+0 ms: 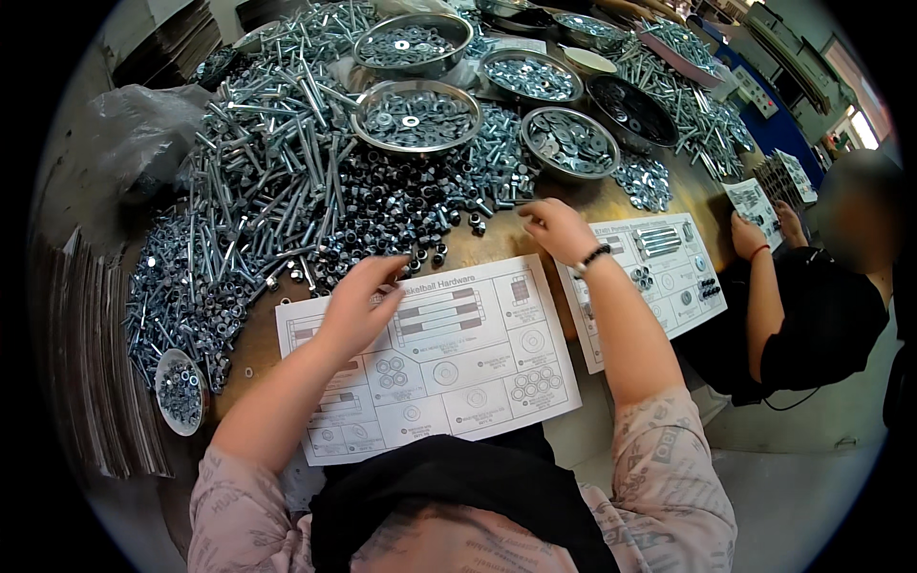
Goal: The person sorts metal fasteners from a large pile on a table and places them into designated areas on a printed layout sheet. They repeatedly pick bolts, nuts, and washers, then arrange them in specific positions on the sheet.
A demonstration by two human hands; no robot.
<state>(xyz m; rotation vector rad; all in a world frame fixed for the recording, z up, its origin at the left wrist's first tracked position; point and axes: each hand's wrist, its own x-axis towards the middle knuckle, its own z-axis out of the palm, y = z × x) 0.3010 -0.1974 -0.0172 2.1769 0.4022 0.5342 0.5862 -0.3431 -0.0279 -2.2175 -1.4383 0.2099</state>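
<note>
My left hand (pixel 361 301) hovers over the upper part of a printed hardware sheet (pixel 449 420). Its thumb and fingers are apart, with the fingertips beside dark-topped lock nuts (pixel 392 196) at the near edge of their heap. My right hand (pixel 560 231), with a dark bead bracelet at the wrist, is above the bare wood just right of that heap. Its fingers are curled together; whatever may be between them is too small to tell. The sheet lies in front of me, bearing drawings of bolts, nuts and washers, and no loose parts show on it.
Long bolts (pixel 277 143) are heaped at the left. Metal bowls of washers (pixel 417 119) stand at the back, beside a black bowl (pixel 630 110). A second sheet (pixel 659 296) carries bolts and nuts. At the right, a person (pixel 821 315) holds a card. Stacked cardboard (pixel 86 353) stands far left.
</note>
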